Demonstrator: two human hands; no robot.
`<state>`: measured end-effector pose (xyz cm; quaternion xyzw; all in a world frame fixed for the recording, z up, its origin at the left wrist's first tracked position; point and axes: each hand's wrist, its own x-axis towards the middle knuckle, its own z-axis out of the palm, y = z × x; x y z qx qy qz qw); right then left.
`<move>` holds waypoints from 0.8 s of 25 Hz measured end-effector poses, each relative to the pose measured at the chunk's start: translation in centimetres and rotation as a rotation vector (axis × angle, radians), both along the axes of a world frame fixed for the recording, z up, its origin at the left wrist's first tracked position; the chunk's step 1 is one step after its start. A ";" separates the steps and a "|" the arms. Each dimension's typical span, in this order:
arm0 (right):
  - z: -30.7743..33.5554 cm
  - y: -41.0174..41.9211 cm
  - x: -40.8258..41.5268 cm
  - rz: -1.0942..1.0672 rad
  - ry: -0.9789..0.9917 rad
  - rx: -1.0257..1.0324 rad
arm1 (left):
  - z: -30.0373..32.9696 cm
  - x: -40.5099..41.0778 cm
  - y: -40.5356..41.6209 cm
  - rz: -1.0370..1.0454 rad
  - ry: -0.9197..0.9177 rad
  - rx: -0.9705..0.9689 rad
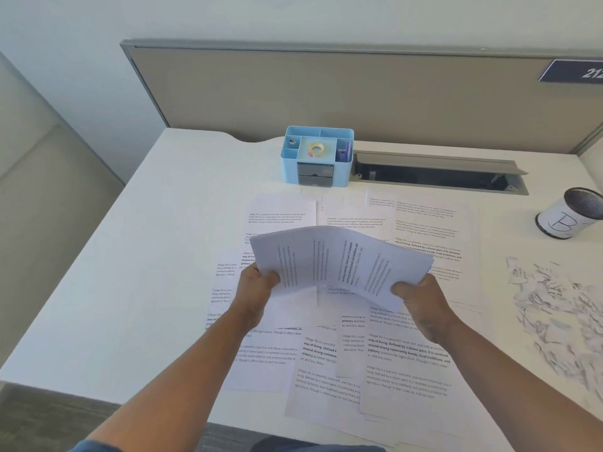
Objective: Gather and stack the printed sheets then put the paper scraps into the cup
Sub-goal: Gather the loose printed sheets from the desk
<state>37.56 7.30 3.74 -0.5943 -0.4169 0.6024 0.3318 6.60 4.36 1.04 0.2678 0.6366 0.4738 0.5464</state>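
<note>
We see thin matt white paper in the printed sheets [339,259], which bend softly in the air. The tabletop [156,256] looks like smooth white laminate with a faint sheen. The paper scraps [554,305] lie crumpled and rough-edged. The cup [569,213] looks like dark mesh wrapped in matt white paper. The organizer [316,154] is smooth pale blue plastic. The partition [326,93] looks like matt beige cloth framed in grey metal.

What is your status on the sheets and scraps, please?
Left hand and right hand grip held stack. Loose sheets on desk. Scraps outside cup.
</note>
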 end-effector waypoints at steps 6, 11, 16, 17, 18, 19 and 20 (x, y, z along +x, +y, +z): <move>-1.0 -0.2 0.3 0.018 0.066 -0.052 | 0.0 0.2 -0.6 -0.002 -0.033 -0.035; -1.8 -0.2 0.1 0.070 0.077 -0.116 | 0.3 -0.6 -0.5 -0.026 -0.029 -0.039; -1.1 0.2 0.1 0.070 0.062 -0.139 | 0.6 -1.6 -0.4 -0.126 0.085 -0.051; -0.7 0.4 0.1 0.075 0.067 -0.134 | 1.1 -1.9 -0.2 -0.138 0.128 -0.036; -0.2 0.7 0.2 0.077 0.076 -0.128 | 1.7 -2.1 0.2 -0.152 0.170 -0.016; 0.2 1.0 0.3 0.073 0.099 -0.119 | 2.5 -2.4 0.6 -0.166 0.216 0.007; 0.6 1.3 0.4 0.050 0.129 -0.107 | 3.5 -2.7 1.0 -0.189 0.261 0.035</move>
